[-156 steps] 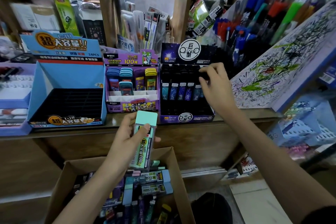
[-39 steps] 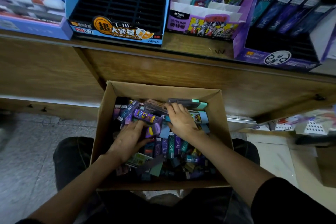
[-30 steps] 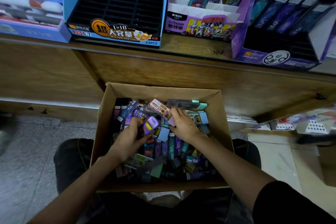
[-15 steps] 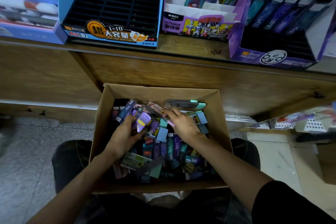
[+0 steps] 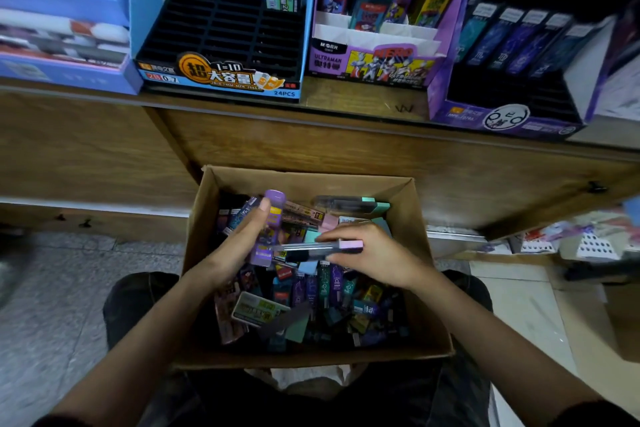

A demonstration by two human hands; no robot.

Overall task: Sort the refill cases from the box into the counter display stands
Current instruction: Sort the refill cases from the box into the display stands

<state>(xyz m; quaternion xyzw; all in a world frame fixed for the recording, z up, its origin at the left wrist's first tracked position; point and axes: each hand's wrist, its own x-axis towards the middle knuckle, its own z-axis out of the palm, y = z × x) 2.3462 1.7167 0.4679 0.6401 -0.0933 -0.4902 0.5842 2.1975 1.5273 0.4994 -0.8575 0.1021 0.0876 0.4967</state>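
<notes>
Purple refill case [image 5: 268,229] upright, my left grip [image 5: 239,246] curled round it, above box [image 5: 311,182]. Right grip [image 5: 374,256] pinches pink-capped case [image 5: 322,248] flat. Light, stiff, slick plastic, I judge; hold mid-body, not cap.
</notes>
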